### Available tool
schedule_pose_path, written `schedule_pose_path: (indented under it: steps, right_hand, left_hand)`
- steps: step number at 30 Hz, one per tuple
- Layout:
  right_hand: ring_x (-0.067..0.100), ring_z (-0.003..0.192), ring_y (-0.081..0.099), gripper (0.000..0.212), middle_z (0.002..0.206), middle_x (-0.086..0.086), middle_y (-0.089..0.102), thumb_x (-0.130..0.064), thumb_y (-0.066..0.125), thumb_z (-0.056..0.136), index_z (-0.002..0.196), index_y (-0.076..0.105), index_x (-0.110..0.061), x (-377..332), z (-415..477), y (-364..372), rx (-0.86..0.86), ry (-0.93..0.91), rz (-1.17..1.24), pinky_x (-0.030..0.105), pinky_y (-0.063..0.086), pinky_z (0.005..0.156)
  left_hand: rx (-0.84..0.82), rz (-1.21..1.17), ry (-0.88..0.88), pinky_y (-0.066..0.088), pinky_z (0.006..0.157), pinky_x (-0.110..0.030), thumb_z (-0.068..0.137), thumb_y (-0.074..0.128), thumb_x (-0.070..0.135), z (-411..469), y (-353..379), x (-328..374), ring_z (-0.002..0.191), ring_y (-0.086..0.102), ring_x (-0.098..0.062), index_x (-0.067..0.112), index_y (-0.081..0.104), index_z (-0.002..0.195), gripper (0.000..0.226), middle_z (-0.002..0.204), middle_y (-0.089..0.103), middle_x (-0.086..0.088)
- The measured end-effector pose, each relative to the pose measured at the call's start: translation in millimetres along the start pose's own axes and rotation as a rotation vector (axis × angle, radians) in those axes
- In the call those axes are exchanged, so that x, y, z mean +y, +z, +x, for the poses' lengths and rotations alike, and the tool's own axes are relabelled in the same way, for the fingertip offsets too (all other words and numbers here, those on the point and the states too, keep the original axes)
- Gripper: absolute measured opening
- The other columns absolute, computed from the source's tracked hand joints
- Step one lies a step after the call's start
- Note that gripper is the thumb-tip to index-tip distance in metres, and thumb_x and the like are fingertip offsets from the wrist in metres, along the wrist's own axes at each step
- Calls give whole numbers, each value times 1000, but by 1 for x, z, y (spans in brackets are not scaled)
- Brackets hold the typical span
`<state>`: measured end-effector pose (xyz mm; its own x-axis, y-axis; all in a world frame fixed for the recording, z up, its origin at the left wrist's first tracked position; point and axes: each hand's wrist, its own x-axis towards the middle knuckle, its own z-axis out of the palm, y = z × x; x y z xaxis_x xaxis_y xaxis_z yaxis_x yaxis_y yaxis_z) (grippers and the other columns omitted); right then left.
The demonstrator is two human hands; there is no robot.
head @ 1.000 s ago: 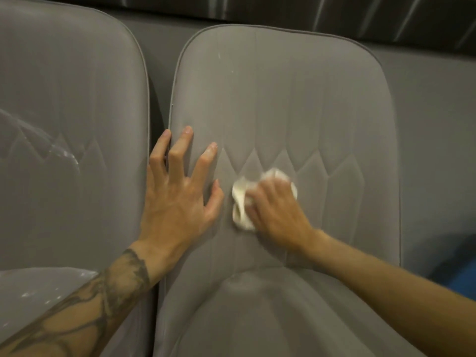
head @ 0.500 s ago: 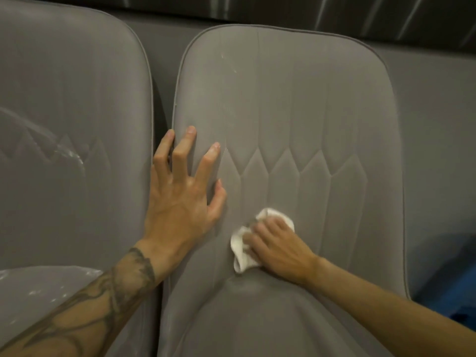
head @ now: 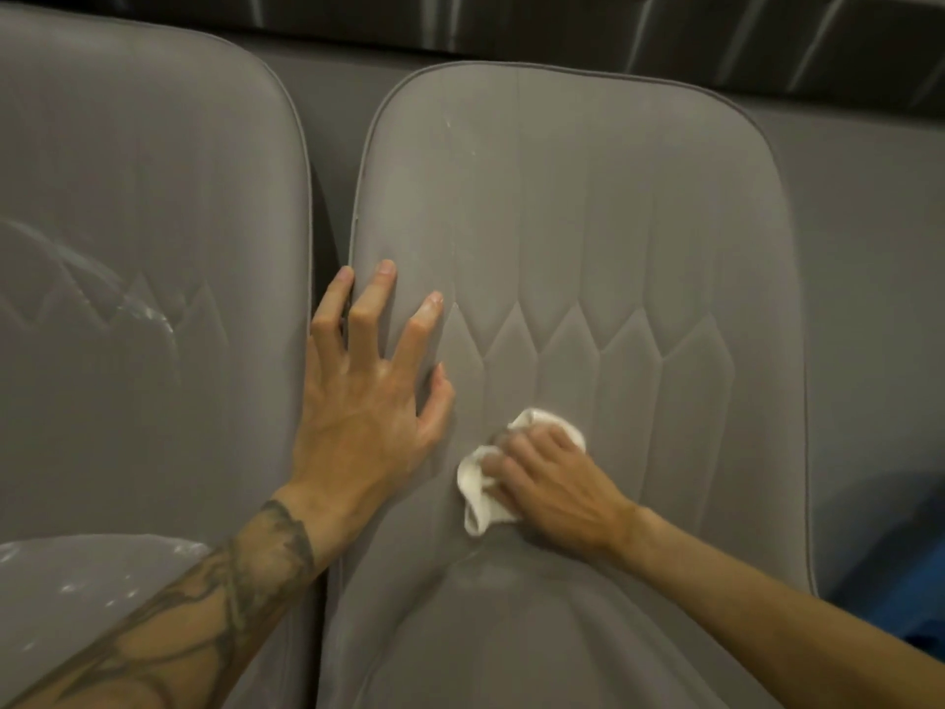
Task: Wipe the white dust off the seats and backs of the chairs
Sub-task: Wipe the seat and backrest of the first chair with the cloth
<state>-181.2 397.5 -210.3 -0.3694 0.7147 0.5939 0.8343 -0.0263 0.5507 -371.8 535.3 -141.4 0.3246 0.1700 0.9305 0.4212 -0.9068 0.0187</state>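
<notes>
Two grey padded chairs stand side by side. On the right chair's back (head: 603,217) my left hand (head: 365,396) rests flat with fingers spread, at the back's left edge. My right hand (head: 549,483) presses a crumpled white cloth (head: 478,496) against the lower part of that back, just above the seat (head: 511,637). A few white specks (head: 452,126) remain near the top of this back. The left chair's back (head: 128,207) shows white dust streaks (head: 148,312), and its seat (head: 76,585) has white flecks too.
A grey wall (head: 864,207) runs behind the chairs, with a dark striped band (head: 511,23) above it. Something blue (head: 915,621) shows at the lower right, beyond the right chair. A narrow dark gap (head: 327,207) separates the two backs.
My right hand has slid the cloth down the right chair's back, from the quilted pattern to just above the seat. My left hand has stayed in place.
</notes>
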Motion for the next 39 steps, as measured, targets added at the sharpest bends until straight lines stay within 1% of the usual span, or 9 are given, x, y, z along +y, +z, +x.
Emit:
schedule_pose_path:
  steps: [4, 8, 14, 20, 22, 27, 32, 35, 39]
  right_hand:
    - [37, 92, 51, 20, 100, 22, 57, -23, 46, 103, 106, 58, -7, 57, 87, -33, 314, 431, -65, 46, 36, 83]
    - [35, 102, 54, 34, 113, 16, 60, -35, 42, 102, 112, 60, -8, 109, 183, -72, 475, 877, -67, 42, 36, 84]
    - [35, 95, 52, 28, 107, 17, 57, -28, 47, 103, 109, 61, -5, 58, 151, -58, 354, 562, 1, 45, 39, 84]
    - [28, 111, 50, 38, 126, 10, 54, -38, 33, 104, 121, 55, -11, 125, 228, -83, 402, 819, -102, 37, 37, 88]
    - [27, 113, 50, 39, 127, 9, 53, -39, 33, 103, 122, 54, -13, 119, 240, -85, 389, 819, -91, 37, 38, 89]
    - [31, 105, 50, 33, 119, 15, 55, -34, 40, 104, 117, 58, -9, 80, 187, -76, 319, 493, -1, 41, 37, 87]
    - [31, 118, 48, 40, 134, 10, 49, -39, 32, 102, 127, 52, -14, 143, 260, -97, 322, 756, -114, 37, 35, 89]
    - [30, 113, 51, 38, 127, 10, 54, -39, 37, 101, 122, 56, -15, 120, 268, -88, 355, 721, -59, 38, 37, 88]
    - [32, 93, 52, 23, 104, 16, 58, -24, 49, 102, 108, 62, -6, 38, 187, -63, 438, 561, 199, 44, 39, 81]
  left_hand:
    - [7, -7, -1, 32, 120, -55, 93, 62, 31, 0, 0, 2, 147, 27, -47, 17, 55, 145, 54, 157, 32, -18]
    - [-5, -10, -12, 33, 119, -54, 93, 61, 32, 0, -1, 1, 148, 26, -46, 19, 54, 146, 55, 158, 30, -16]
    - [-38, -6, -18, 33, 119, -54, 93, 62, 32, 0, -5, 4, 149, 24, -46, 17, 55, 146, 55, 159, 27, -16]
    - [-40, -19, -21, 33, 120, -52, 94, 61, 30, 0, -7, 4, 148, 25, -48, 16, 55, 146, 55, 159, 30, -18]
    - [-26, -17, -15, 32, 120, -53, 93, 62, 28, 0, -7, 3, 147, 28, -49, 15, 56, 145, 54, 158, 33, -20]
    - [-39, -7, -16, 31, 121, -52, 93, 61, 29, 1, -7, 5, 147, 27, -49, 15, 57, 145, 54, 158, 31, -19]
    - [-32, -24, -13, 28, 122, -50, 93, 62, 27, 0, -8, 5, 149, 26, -48, 15, 56, 145, 54, 159, 31, -19]
    - [-32, -30, -11, 28, 122, -49, 93, 61, 27, -1, -8, 3, 149, 25, -47, 16, 55, 146, 54, 159, 29, -18]
    - [-14, -108, -27, 29, 123, -51, 92, 61, 19, 0, -7, 3, 150, 26, -45, 11, 50, 143, 53, 158, 33, -18]
